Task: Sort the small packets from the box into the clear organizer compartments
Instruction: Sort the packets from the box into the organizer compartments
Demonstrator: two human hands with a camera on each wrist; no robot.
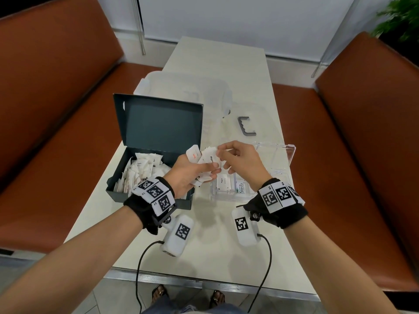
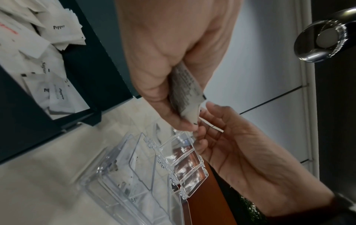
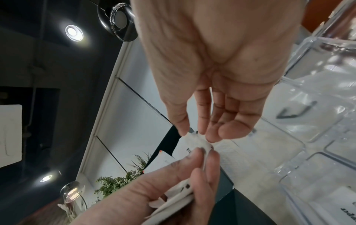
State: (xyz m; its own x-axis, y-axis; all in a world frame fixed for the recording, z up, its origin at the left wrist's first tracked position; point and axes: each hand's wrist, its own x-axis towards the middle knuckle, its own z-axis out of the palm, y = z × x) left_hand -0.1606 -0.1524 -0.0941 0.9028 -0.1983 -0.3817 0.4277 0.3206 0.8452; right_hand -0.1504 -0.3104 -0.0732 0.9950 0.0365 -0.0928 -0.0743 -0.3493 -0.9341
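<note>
1. I see a dark teal box (image 1: 156,123) filled with white packets (image 1: 145,168), some printed in black lettering.
2. One packet (image 1: 194,153) carries red print; another in the clear organizer (image 1: 281,155) shows green and black "Stevia" lettering.
3. The bench (image 1: 217,64) is off-white with a faint grid pattern.
4. The seats (image 1: 56,87) on both sides are rust-brown.
5. My wristbands (image 1: 149,200) are black, bearing white tags with black square codes.
6. A grey handle (image 1: 246,126) lies on the bench.
</note>
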